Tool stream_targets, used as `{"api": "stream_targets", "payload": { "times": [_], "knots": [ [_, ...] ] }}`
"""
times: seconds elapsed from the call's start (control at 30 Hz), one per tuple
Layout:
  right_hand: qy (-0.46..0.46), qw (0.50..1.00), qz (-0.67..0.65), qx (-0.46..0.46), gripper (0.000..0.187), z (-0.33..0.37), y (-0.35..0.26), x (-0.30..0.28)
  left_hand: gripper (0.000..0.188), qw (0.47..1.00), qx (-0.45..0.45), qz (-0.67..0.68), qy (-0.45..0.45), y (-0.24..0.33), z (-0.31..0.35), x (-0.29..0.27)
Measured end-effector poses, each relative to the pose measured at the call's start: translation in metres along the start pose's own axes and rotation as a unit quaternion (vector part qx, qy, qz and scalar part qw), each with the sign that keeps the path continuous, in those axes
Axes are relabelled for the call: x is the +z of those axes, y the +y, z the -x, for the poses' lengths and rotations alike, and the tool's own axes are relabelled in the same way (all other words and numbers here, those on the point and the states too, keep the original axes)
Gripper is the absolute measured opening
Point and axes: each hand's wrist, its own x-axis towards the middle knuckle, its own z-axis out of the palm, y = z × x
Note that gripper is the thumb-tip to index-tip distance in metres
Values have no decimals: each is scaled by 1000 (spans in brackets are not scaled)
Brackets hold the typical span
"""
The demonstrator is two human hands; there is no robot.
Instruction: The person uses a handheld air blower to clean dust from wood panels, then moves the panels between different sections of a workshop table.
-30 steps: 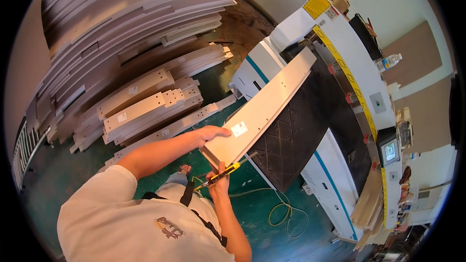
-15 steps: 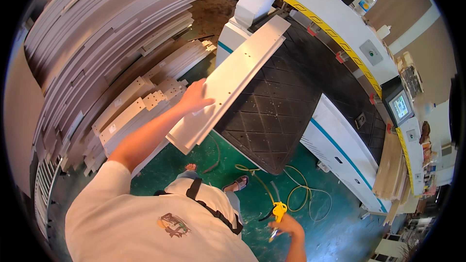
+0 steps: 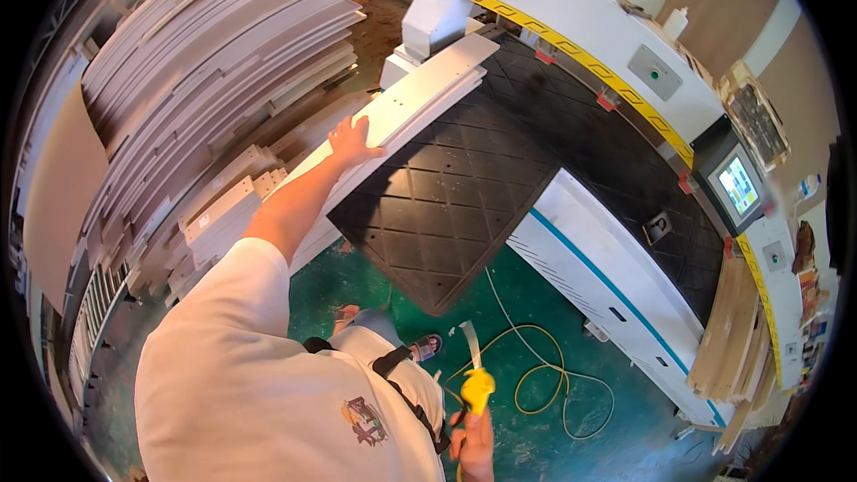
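Long white boards point(image 3: 415, 94), stacked flush with small holes drilled in the top one, lie along the left edge of the black-matted work surface point(image 3: 428, 187). My left hand point(image 3: 351, 141) rests on the top board with its fingers spread. Down in front of my body, my right hand point(image 3: 475, 446) grips a yellow air blow gun point(image 3: 478, 390), which points upward, away from me. The lower part of the gun is partly hidden by my fingers.
Tall stacks of pale panels point(image 3: 223, 54) rise at the left, with shorter drilled boards point(image 3: 219, 214) beside them. A white machine beam point(image 3: 589, 18) with a control screen point(image 3: 736, 183) arches along the right. A yellow hose point(image 3: 561, 366) coils on the green floor.
The white boards now lie farther left along the matted surface, with my left hand still on them. My right hand has swung left and turned the blow gun more upright. The view has shifted.
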Motion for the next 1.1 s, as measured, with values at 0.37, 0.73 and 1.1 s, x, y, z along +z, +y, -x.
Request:
{"api": "stream_targets", "payload": {
  "times": [0.37,0.73,1.1],
  "knots": [
    [103,969,176,-140,54,-120,-95,-49,111,997,38,-14,63,26,43,18],
    [292,921,202,-163,45,-235,-169,-190,106,990,49,58,121,126,110,35],
    [90,973,203,60,53,-302,-267,-266,104,996,3,90,-2,209,148,63]
  ]
}}
